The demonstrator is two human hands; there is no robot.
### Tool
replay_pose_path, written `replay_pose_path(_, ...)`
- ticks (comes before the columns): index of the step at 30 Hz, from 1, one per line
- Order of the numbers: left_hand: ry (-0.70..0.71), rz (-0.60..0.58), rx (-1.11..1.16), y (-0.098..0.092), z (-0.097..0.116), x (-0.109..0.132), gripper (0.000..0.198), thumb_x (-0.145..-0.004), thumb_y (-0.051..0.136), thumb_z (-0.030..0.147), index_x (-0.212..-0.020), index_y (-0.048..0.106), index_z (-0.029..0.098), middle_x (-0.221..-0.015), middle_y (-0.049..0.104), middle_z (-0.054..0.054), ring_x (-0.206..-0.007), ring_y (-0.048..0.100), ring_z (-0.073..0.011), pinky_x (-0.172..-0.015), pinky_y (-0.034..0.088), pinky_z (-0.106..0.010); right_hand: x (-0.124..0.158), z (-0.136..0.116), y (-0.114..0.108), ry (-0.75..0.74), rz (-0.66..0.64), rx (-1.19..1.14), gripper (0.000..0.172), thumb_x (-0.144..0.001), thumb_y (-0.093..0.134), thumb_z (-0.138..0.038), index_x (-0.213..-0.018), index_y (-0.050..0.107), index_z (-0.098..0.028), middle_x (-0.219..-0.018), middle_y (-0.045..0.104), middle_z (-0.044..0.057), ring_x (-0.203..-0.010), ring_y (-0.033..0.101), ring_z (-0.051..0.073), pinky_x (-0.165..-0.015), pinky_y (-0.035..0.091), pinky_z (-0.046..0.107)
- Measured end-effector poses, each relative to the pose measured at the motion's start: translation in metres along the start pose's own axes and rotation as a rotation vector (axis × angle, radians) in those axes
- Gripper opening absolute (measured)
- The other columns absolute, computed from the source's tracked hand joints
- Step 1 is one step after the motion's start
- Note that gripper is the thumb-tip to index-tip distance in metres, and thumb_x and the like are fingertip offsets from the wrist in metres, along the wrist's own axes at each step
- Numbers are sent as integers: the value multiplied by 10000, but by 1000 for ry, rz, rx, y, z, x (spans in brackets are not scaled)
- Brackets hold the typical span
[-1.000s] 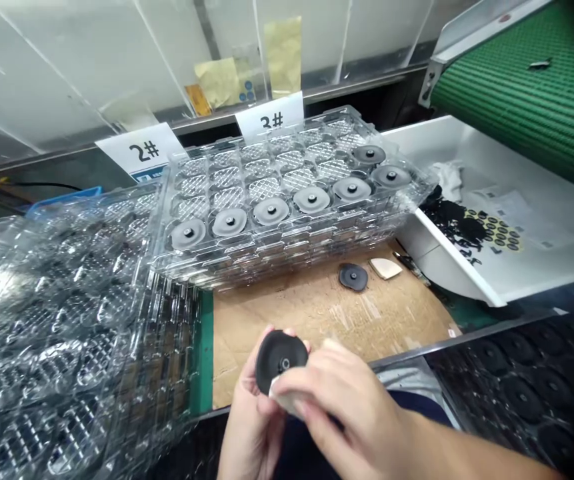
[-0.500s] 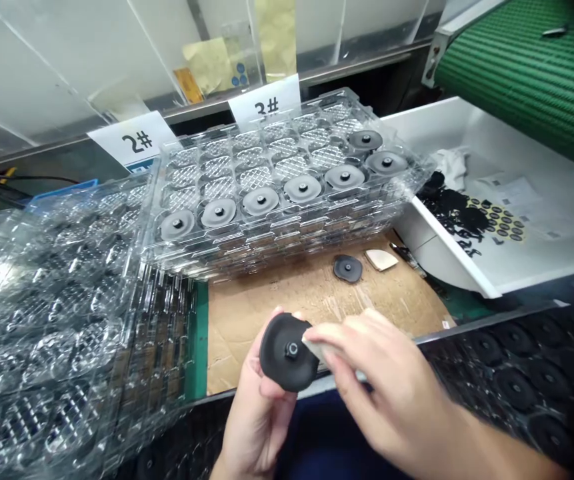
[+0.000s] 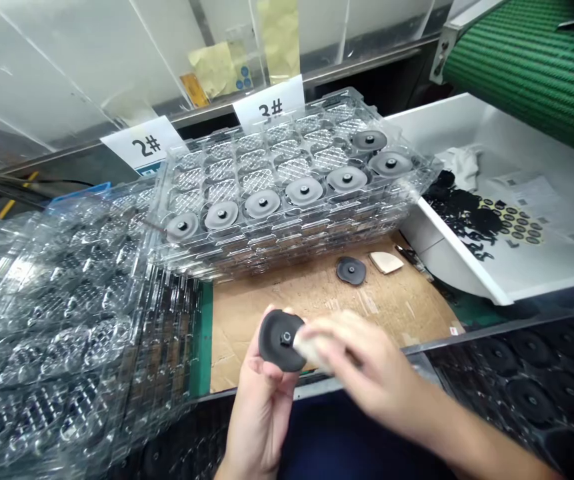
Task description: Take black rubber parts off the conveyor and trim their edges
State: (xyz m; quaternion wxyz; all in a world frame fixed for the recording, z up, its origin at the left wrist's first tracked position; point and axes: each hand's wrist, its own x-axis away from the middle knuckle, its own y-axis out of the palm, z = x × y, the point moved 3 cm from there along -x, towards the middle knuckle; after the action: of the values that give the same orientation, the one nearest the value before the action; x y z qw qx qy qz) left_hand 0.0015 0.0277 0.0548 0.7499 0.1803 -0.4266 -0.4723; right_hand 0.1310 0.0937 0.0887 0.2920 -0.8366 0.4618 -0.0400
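My left hand (image 3: 259,407) grips a black round disc (image 3: 277,337) with a small hub in its middle, held upright over the near edge of the cardboard mat (image 3: 317,300). My right hand (image 3: 367,377) is closed on a small pale pad (image 3: 309,348) pressed against the disc's right side; the hand is blurred by motion. Beyond the mat sits a stack of clear plastic trays (image 3: 287,187). Its top tray carries several grey discs in the front row and at the right end.
A loose black disc (image 3: 351,271) and a pale wedge-shaped piece (image 3: 385,262) lie on the mat. Empty clear trays (image 3: 67,320) are piled at the left. A white bin (image 3: 491,213) with black scraps stands at the right, under a green conveyor belt (image 3: 531,73). Dark trays of discs (image 3: 531,393) lie at the lower right.
My right hand has rubbed the pale pad across the disc, from its lower edge to its right side. The disc has turned slightly in my left hand. The view has shifted a little.
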Motion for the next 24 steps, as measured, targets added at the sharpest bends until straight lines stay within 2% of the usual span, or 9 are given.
replay_pose_path(2,22,33,15,-5,0,-1,515,-668,696,333,-1158,560,249,-1198,612,-58,-1100,557,-241,-946,444,-296,0,33,5,174,110,30,222,-901,423,-233,-1078,553,-202,-1053,625,46,-952,573,180,-816,441,322)
replay_pose_path(4,14,55,13,-9,1,-2,531,-655,701,349,-1158,560,253,-1214,602,-65,-1099,557,-270,-959,438,-335,7,62,17,245,152,40,242,-906,417,-243,-1100,546,-179,-1068,621,72,-958,581,193,-799,459,335)
replay_pose_path(9,17,69,-16,-10,4,-3,572,-635,709,364,-1173,552,252,-1224,594,-81,-1118,542,-281,-967,433,-340,31,94,47,241,33,-9,180,-854,508,-231,-948,660,-207,-886,689,33,-827,641,191,-745,502,338)
replay_pose_path(11,3,66,-28,-8,3,-5,610,-621,713,376,-1195,535,274,-1219,598,-74,-1121,541,-277,-972,428,-346,28,85,41,250,44,-28,200,-862,497,-235,-984,651,-202,-923,687,42,-858,640,192,-759,506,337)
replay_pose_path(14,-20,36,-38,-5,1,-4,640,-622,707,381,-1225,503,319,-1209,605,-51,-1127,537,-267,-971,427,-346,9,47,17,240,124,-59,269,-899,444,-241,-1145,553,-220,-1105,626,42,-995,589,167,-831,482,298)
replay_pose_path(17,-66,-9,-1,-8,-2,-1,579,-687,669,353,-1237,489,330,-1222,596,-38,-1174,496,-244,-997,393,-328,-7,-7,1,-21,146,-87,289,-896,447,-195,-1176,512,-216,-1130,605,35,-999,561,158,-868,444,291)
replay_pose_path(20,-116,25,37,-18,-3,2,501,-746,632,274,-1224,499,345,-1193,616,-19,-1136,529,-208,-997,386,-311,-13,-39,7,-185,-33,-89,240,-882,429,-142,-1085,557,-153,-959,644,46,-846,572,148,-803,445,281)
replay_pose_path(22,-108,72,32,-24,-3,2,481,-744,634,218,-1192,527,354,-1146,642,-5,-1078,570,-197,-959,424,-303,-16,-42,16,-124,-195,-75,209,-883,432,-138,-1021,582,-179,-889,641,17,-794,566,134,-750,439,254)
replay_pose_path(24,-91,88,9,-25,-2,3,450,-721,654,206,-1146,572,328,-1077,671,-11,-1031,595,-206,-917,461,-308,-21,-41,21,-89,-226,-22,202,-888,428,-154,-1002,591,-190,-894,638,15,-793,562,140,-739,426,264)
